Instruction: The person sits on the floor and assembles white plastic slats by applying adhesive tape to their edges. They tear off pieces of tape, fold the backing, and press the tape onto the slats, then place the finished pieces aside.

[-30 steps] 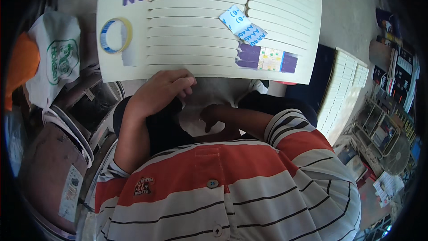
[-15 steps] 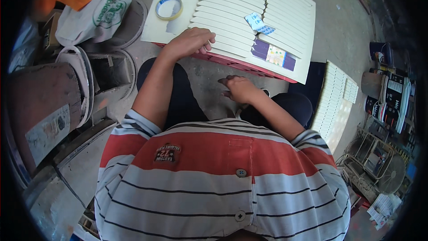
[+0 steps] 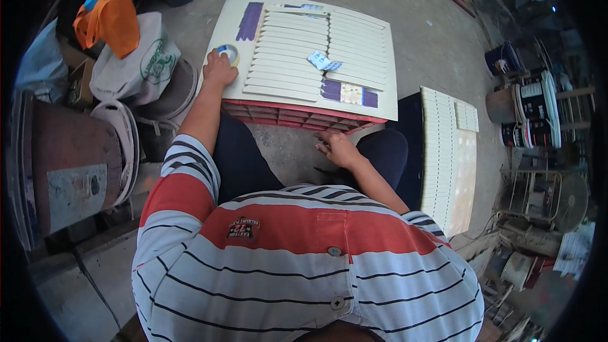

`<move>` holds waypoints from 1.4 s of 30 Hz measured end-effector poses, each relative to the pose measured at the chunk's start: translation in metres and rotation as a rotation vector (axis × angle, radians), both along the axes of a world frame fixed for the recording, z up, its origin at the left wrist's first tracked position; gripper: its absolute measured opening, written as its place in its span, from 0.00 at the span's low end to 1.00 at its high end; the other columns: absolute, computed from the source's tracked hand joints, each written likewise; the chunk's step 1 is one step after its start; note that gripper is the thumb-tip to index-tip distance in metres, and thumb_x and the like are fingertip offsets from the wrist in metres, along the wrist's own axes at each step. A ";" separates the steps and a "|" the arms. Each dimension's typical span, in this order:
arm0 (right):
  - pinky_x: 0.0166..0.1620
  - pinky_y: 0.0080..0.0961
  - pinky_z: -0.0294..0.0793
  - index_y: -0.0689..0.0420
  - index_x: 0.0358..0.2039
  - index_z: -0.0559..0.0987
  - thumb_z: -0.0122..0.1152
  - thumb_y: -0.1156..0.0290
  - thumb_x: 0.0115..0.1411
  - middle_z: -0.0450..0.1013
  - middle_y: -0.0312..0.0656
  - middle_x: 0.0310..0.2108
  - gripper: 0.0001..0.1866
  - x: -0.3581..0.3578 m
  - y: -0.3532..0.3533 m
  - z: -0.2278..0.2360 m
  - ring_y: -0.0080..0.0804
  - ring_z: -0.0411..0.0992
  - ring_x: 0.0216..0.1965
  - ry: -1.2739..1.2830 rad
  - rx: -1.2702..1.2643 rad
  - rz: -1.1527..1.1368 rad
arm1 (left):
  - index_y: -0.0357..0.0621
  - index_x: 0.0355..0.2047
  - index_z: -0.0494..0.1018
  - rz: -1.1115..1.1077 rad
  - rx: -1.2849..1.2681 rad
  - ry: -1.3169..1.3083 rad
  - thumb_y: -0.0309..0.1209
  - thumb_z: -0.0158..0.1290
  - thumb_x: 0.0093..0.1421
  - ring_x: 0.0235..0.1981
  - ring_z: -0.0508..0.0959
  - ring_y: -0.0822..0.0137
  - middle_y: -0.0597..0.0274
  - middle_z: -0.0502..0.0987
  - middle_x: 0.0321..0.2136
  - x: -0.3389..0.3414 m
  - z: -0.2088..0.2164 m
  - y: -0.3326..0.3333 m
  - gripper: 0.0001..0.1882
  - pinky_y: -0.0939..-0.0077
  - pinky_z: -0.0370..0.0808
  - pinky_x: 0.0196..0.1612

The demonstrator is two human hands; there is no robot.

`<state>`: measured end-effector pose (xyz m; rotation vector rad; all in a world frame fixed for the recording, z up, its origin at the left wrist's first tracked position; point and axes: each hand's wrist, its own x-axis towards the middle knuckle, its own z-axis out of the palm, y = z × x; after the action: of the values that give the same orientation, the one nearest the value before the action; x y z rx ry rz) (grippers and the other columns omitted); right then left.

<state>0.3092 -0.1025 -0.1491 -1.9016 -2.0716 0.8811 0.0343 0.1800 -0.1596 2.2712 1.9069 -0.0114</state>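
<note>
Got my left hand (image 3: 221,71) right at the tape (image 3: 236,58) on this one, fingers bent over the near-left side of the ring. Can't tell from this angle if they've actually pinched it or are just resting there. The tape lies flat on the left side of the white board (image 3: 229,25), just below a purple patch (image 3: 249,21), with the slats (image 3: 285,57) close by on its right. Those run in two columns side by side, and a crumpled blue-and-white wrapper (image 3: 324,61) sits across the gap between them. Below the right column I can see more purple with a patterned patch (image 3: 351,94) in the middle.

The board is sitting on a red crate (image 3: 285,114). My right hand (image 3: 340,149) is loose, fingers half curled, hanging between the knees near the crate's front edge. Off to the right there's a second panel (image 3: 437,152) covered in pale strips, and over on the left an orange bag (image 3: 120,22) against a white bag (image 3: 142,60).
</note>
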 end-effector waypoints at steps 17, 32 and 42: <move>0.49 0.37 0.70 0.51 0.46 0.76 0.59 0.61 0.50 0.73 0.48 0.44 0.21 -0.049 0.005 -0.057 0.45 0.71 0.47 -0.086 -0.584 0.383 | 0.30 0.43 0.68 -0.148 0.161 -0.254 0.27 0.43 0.54 0.48 0.68 0.41 0.40 0.66 0.49 -0.006 -0.010 0.016 0.17 0.57 0.65 0.52; 0.45 0.38 0.71 0.57 0.41 0.76 0.55 0.63 0.53 0.74 0.49 0.40 0.17 -0.013 0.045 -0.071 0.46 0.72 0.43 0.075 -0.395 0.168 | 0.34 0.41 0.69 0.170 -0.057 -1.460 0.32 0.43 0.58 0.36 0.76 0.63 0.53 0.73 0.37 -0.020 0.025 -0.014 0.15 0.66 0.72 0.44; 0.29 0.16 0.70 0.62 0.51 0.70 0.56 0.68 0.59 0.75 0.38 0.38 0.20 -0.011 0.053 0.085 0.20 0.70 0.31 1.355 -0.151 -0.527 | 0.39 0.31 0.63 -0.193 -0.918 -2.287 0.35 0.38 0.58 0.35 0.73 0.60 0.49 0.69 0.35 0.054 0.088 -0.148 0.12 0.62 0.71 0.44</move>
<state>0.2986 -0.0499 -0.0645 -1.1192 -0.6811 1.5353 0.0881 0.0316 -0.0720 0.5680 0.1600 0.9130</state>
